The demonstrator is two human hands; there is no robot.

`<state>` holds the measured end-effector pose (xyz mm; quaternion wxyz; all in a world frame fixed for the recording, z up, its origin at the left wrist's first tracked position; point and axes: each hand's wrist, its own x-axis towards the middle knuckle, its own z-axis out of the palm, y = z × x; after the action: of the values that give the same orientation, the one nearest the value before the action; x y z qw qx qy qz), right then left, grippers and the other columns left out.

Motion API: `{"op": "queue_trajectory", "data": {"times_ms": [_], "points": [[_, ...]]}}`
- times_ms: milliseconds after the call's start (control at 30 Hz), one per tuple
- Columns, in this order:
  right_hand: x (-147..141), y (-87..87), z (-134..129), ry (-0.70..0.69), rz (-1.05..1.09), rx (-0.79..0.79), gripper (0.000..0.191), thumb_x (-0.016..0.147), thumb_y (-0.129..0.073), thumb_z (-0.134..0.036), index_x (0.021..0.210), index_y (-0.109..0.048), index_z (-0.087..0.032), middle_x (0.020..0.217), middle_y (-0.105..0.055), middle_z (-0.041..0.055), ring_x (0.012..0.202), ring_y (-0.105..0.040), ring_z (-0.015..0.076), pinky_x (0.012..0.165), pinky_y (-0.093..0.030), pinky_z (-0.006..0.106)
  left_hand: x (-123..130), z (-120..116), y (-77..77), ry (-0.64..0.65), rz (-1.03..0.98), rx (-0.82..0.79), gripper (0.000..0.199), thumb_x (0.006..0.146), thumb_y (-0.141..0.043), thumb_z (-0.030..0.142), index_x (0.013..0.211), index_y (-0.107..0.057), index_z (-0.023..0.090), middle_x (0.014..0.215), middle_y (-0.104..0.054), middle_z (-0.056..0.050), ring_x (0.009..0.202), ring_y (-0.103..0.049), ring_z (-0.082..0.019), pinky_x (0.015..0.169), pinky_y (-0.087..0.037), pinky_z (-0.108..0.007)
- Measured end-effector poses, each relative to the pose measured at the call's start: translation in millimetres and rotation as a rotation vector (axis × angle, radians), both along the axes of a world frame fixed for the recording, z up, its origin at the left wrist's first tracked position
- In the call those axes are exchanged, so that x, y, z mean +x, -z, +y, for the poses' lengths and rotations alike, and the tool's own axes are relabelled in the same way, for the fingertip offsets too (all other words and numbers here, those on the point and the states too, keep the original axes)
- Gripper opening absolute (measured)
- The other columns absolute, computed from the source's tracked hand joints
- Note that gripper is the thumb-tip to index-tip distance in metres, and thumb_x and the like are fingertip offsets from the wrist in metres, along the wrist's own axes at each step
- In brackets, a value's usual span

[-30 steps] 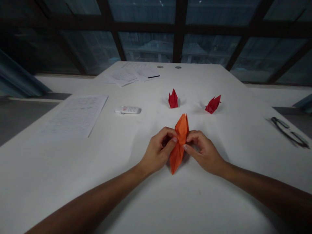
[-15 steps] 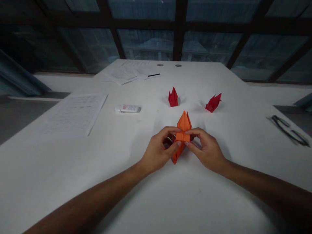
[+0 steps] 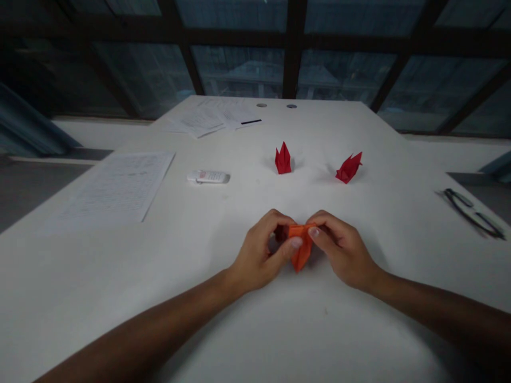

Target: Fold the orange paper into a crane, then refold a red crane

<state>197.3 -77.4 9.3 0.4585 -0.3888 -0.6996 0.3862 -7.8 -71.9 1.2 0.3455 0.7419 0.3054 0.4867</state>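
Head view, left to right: left hand (image 3: pixel 261 255), grip pinched on the left side of the folded orange paper (image 3: pixel 302 259); paper sits between both hands, over the worktop (image 3: pixel 239 335), contact unclear; right hand (image 3: pixel 346 251) pinches its upper right. Probably light, crisp, easily creased; best held at layered edges, gently.

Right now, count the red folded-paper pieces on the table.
2. One red piece stands beyond the orange paper; the other red piece sits to the right of the first, about equally far back. No others show.
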Motion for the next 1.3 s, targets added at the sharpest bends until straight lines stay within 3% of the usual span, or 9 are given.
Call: {"op": "queue_trajectory", "data": {"times_ms": [100, 200, 433, 700, 867, 933, 1067, 1200, 1300], "points": [[-2.5, 3.9, 2.5, 0.042, 0.145, -0.234, 0.020, 0.101, -0.060, -0.039, 0.092, -0.067, -0.022, 0.081, -0.065, 0.0000, 0.075, -0.059, 0.0154, 0.070, -0.050, 0.030, 3.3, -0.1, 2.8, 0.106, -0.041, -0.347, 0.037, 0.094, -0.069, 0.036, 0.123, -0.053, 0.020, 0.097, -0.068, -0.005, 0.082, -0.063, -0.015, 0.072, -0.050, -0.028], [-3.2, 11.1, 7.5, 0.068, 0.217, -0.325, 0.022, 0.099, -0.062, -0.042, 0.094, -0.070, -0.021, 0.080, -0.067, 0.0003, 0.073, -0.060, 0.0152, 0.070, -0.050, 0.030, 6.1, 3.5, 4.3, 0.128, -0.158, -0.520, 0.045, 0.092, -0.072, 0.037, 0.128, -0.049, 0.022, 0.081, -0.063, 0.002, 0.070, -0.061, -0.012, 0.070, -0.049, -0.026], [-1.5, 8.6, 16.5, -0.036, 0.290, -0.551, 0.027, 0.082, -0.078, -0.032, 0.105, -0.070, -0.020, 0.081, -0.070, -0.0002, 0.068, -0.060, 0.0140, 0.067, -0.049, 0.030, 6.4, 9.1, 4.2, 0.059, -0.250, -0.590, 0.046, 0.089, -0.076, 0.037, 0.125, -0.050, 0.022, 0.072, -0.058, 0.007, 0.060, -0.053, -0.008, 0.059, -0.043, -0.022], [1.0, 10.6, 20.1, 0.042, 0.341, -0.541, 0.023, 0.083, -0.077, -0.030, 0.100, -0.066, -0.020, 0.082, -0.072, -0.0003, 0.063, -0.059, 0.0123, 0.067, -0.046, 0.031, 2.0, 17.4, -0.6, 0.126, -0.287, -0.666, 0.044, 0.089, -0.073, 0.039, 0.123, -0.053, 0.020, 0.083, -0.063, 0.002, 0.068, -0.059, -0.011, 0.066, -0.046, -0.026], [4.3, 16.6, 17.7, 0.113, 0.178, -0.303, 0.042, 0.092, -0.070, -0.035, 0.130, -0.055, -0.027, 0.077, -0.069, -0.0033, 0.063, -0.061, 0.0152, 0.064, -0.050, 0.031, 1.8, 20.3, 3.3, 0.074, -0.271, -0.638, 0.038, 0.089, -0.073, 0.033, 0.121, -0.058, 0.020, 0.076, -0.063, 0.003, 0.066, -0.056, -0.011, 0.066, -0.044, -0.025], [6.6, 17.1, 15.9, 0.141, 0.007, -0.085, 0.039, 0.095, -0.066, -0.033, 0.133, -0.057, -0.030, 0.102, -0.073, 0.0038, 0.078, -0.066, 0.0183, 0.072, -0.055, 0.036, 1.4, 22.3, 5.7, 0.073, -0.285, -0.632, 0.035, 0.090, -0.072, 0.032, 0.120, -0.060, 0.020, 0.073, -0.061, 0.004, 0.065, -0.055, -0.011, 0.065, -0.043, -0.025], [10.7, 14.6, 14.2, 0.189, -0.262, 0.334, 0.042, 0.092, -0.067, -0.025, 0.133, -0.064, -0.032, 0.146, -0.055, 0.0104, 0.121, -0.061, 0.0295, 0.100, -0.053, 0.050, 0.8, 25.2, 7.2, 0.070, -0.314, -0.654, 0.030, 0.086, -0.072, 0.027, 0.114, -0.066, 0.021, 0.069, -0.058, 0.004, 0.063, -0.052, -0.010, 0.063, -0.041, -0.025], [12.1, 11.7, 15.7, 0.115, -0.386, 0.466, 0.058, 0.086, -0.074, -0.022, 0.142, -0.058, -0.032, 0.136, -0.065, 0.0100, 0.124, -0.061, 0.0327, 0.106, -0.049, 0.056, -0.7, 25.5, 6.4, 0.079, -0.288, -0.683, 0.028, 0.086, -0.072, 0.027, 0.113, -0.069, 0.021, 0.075, -0.061, 0.002, 0.066, -0.053, -0.011, 0.064, -0.043, -0.025], [11.7, 9.9, 15.9, 0.094, -0.364, 0.467, 0.038, 0.088, -0.072, -0.020, 0.125, -0.067, -0.030, 0.117, -0.073, 0.0081, 0.109, -0.067, 0.0289, 0.096, -0.053, 0.051, -2.7, 25.5, 8.0, 0.106, -0.291, -0.684, 0.029, 0.088, -0.074, 0.030, 0.115, -0.068, 0.021, 0.081, -0.064, 0.001, 0.070, -0.056, -0.011, 0.068, -0.046, -0.026]]}}
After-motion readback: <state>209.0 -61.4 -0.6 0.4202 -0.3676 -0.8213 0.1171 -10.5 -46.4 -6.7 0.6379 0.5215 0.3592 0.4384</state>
